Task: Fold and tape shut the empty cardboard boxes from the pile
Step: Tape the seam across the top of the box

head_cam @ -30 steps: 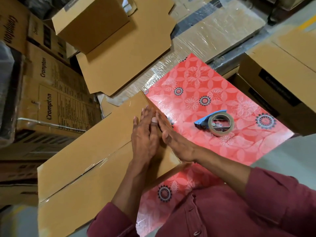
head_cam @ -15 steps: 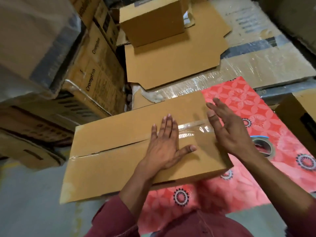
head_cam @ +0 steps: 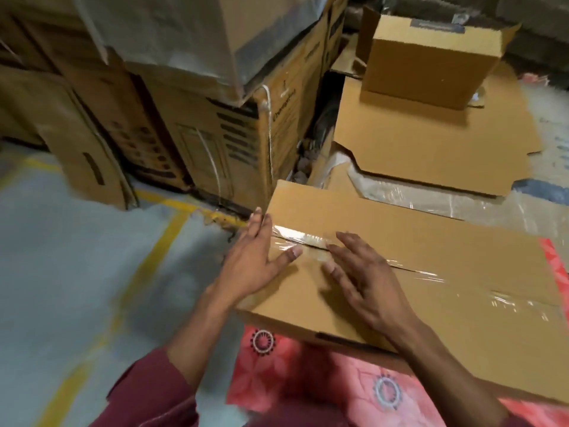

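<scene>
Long flat cardboard box [head_cam: 431,272] lies across a red floral mat [head_cam: 308,374], its left end hanging past the mat edge over the grey floor [head_cam: 77,272]. Clear tape [head_cam: 308,238] runs along the centre seam of the top flaps, shiny and wrinkled, the seam slightly gapped under it.

Left hand [head_cam: 255,260] is at the box's left end, fingers straight down the end face, thumb flat on top at the tape. Grip wide, nothing held, just pressing. Right hand [head_cam: 366,282] lies flat on the top just right of it, fingers spread, fingertips on the tape strip. Grip wide too, holding nothing. Maroon sleeves [head_cam: 147,392] at the bottom.

Behind the box, a flattened cardboard sheet [head_cam: 431,143] rests on plastic-wrapped goods [head_cam: 431,195], with a small closed box [head_cam: 428,66] standing on the sheet. To the left, a stack of printed cartons [head_cam: 215,134] stands on the floor, blurred. Yellow lines [head_cam: 160,241] cross the floor.
</scene>
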The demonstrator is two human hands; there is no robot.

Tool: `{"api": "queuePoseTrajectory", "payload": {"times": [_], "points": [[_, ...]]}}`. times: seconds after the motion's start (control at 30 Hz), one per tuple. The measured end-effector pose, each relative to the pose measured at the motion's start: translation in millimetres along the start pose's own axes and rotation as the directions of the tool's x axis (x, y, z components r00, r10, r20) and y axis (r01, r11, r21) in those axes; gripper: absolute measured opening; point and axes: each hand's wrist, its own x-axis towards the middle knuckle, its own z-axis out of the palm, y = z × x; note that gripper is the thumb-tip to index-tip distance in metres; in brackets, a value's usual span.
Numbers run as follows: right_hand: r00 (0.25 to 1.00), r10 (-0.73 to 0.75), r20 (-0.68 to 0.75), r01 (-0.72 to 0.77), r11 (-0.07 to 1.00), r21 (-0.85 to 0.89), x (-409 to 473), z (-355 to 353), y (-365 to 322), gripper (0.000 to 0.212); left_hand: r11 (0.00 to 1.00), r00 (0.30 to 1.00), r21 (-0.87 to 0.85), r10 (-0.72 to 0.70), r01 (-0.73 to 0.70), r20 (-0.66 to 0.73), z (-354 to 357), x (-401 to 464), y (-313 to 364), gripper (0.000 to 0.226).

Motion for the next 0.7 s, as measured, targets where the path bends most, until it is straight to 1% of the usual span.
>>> {"api": "queuePoseTrajectory", "payload": {"times": [0.03, 0.07, 0.1, 0.13, 0.17, 0.2, 0.23, 0.3, 0.33, 0.37, 0.43, 0.47, 0.5, 0.53, 0.57, 0.6, 0.67, 0.7], "points": [[1.000, -0.007, 0.025, 0.008, 0.999, -0.037, 3.3, 8.3, -4.4, 0.045, 0.985, 1.000, -0.173, -0.003, 0.006, 0.014, -3.9, 2.6, -5.2, 0.124], [0.999, -0.013, 0.047, 0.017, 0.997, -0.077, 5.4, 15.9, -7.4, 0.046, 0.928, 1.000, -0.373, 0.003, 0.002, 0.015, -5.5, 4.4, -10.1, 0.116], [0.998, -0.013, 0.066, 0.021, 0.992, -0.121, 6.1, 22.2, -10.4, 0.047, 0.826, 1.000, -0.563, 0.009, -0.001, 0.012, -3.1, 6.3, -17.0, 0.112], [0.997, -0.008, 0.075, 0.020, 0.987, -0.161, 6.2, 27.9, -12.9, 0.049, 0.696, 1.000, -0.717, 0.002, 0.019, 0.028, -0.4, 6.7, -24.1, 0.113], [0.997, -0.007, 0.075, 0.022, 0.980, -0.195, 5.2, 32.8, -14.9, 0.050, 0.553, 0.995, -0.828, -0.029, 0.095, 0.095, 7.3, 7.6, -32.5, 0.118], [0.998, -0.010, 0.068, 0.025, 0.974, -0.225, 3.6, 36.3, -16.6, 0.051, 0.427, 0.983, -0.887, -0.033, 0.178, 0.181, 17.8, 4.7, -40.8, 0.116], [0.998, -0.012, 0.060, 0.026, 0.968, -0.249, 2.3, 38.5, -18.6, 0.051, 0.348, 0.975, -0.913, -0.007, 0.212, 0.224, 31.6, 1.6, -50.9, 0.109], [0.999, 0.000, 0.052, 0.014, 0.963, -0.270, 1.9, 40.9, -20.8, 0.049, 0.283, 0.956, -0.916, -0.013, 0.285, 0.293, 53.1, -11.5, -67.6, 0.100], [0.999, 0.008, 0.053, 0.006, 0.963, -0.270, 2.5, 40.9, -21.6, 0.048, 0.261, 0.953, -0.919, -0.018, 0.296, 0.302, 57.4, -13.0, -75.8, 0.101], [0.999, 0.013, 0.052, 0.001, 0.963, -0.268, 3.6, 40.7, -22.3, 0.047, 0.231, 0.962, -0.934, -0.044, 0.272, 0.270, 50.9, -11.5, -77.6, 0.103], [0.999, 0.013, 0.042, -0.001, 0.964, -0.267, 6.1, 42.1, -23.3, 0.045, 0.201, 0.981, -0.962, -0.090, 0.185, 0.170, 23.9, -7.1, -67.3, 0.103], [0.999, 0.014, 0.038, -0.004, 0.963, -0.268, 6.9, 43.1, -23.4, 0.045, 0.193, 0.991, -0.974, -0.089, 0.118, 0.103, 9.5, -1.4, -59.2, 0.106], [0.999, 0.013, 0.035, -0.003, 0.963, -0.270, 6.8, 43.9, -23.8, 0.045, 0.202, 0.997, -0.978, -0.068, 0.047, 0.033, -1.5, 4.0, -49.5, 0.112], [0.999, 0.012, 0.033, -0.002, 0.963, -0.269, 6.4, 44.5, -24.1, 0.045, 0.211, 0.999, -0.977, -0.035, 0.011, 0.004, -8.9, 8.4, -39.9, 0.118], [1.000, 0.010, 0.030, -0.002, 0.964, -0.267, 6.1, 44.5, -24.6, 0.045, 0.235, 1.000, -0.972, 0.013, 0.003, 0.006, -13.4, 11.6, -30.8, 0.124], [1.000, 0.008, 0.027, 0.000, 0.964, -0.268, 6.0, 44.4, -25.0, 0.045, 0.281, 0.998, -0.959, 0.043, 0.023, 0.036, -13.2, 13.3, -24.0, 0.129], [1.000, 0.000, 0.028, 0.007, 0.961, -0.276, 5.9, 43.9, -25.8, 0.044, 0.399, 0.994, -0.914, 0.047, 0.072, 0.099, -3.0, 16.0, -20.9, 0.132], [1.000, -0.002, 0.029, 0.011, 0.961, -0.277, 5.9, 44.1, -25.8, 0.044, 0.437, 0.992, -0.896, 0.051, 0.080, 0.114, -0.9, 15.6, -20.5, 0.130]]}}
